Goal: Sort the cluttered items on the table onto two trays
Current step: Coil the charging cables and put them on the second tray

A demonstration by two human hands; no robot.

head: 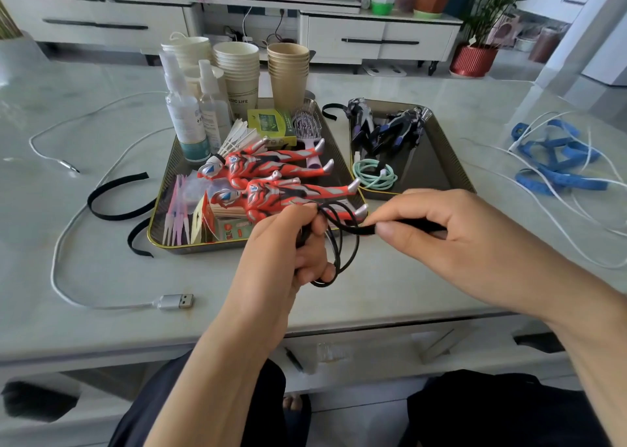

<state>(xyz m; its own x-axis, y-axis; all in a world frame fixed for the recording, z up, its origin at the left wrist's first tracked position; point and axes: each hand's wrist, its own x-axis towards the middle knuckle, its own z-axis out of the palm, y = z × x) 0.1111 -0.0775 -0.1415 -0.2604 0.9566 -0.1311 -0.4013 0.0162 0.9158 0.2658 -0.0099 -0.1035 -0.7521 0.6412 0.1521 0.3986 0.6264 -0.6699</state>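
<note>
On the table (407, 294), the right tray (441, 171), above centre, holds a teal cable (375, 175). Lower centre, the left hand (288, 243) grips a coiled black cable (346, 256); the right hand (441, 229) pinches a strap (363, 230) round it. Likely bundling; next, fasten the strap, then tray it.

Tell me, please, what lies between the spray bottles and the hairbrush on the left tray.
In the head view, a green box and a white shuttlecock lie there.

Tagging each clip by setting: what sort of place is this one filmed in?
Probably a home living room: a low white cabinet with drawers behind the table, potted plants on and beside it, toy figures on a tray.
</note>
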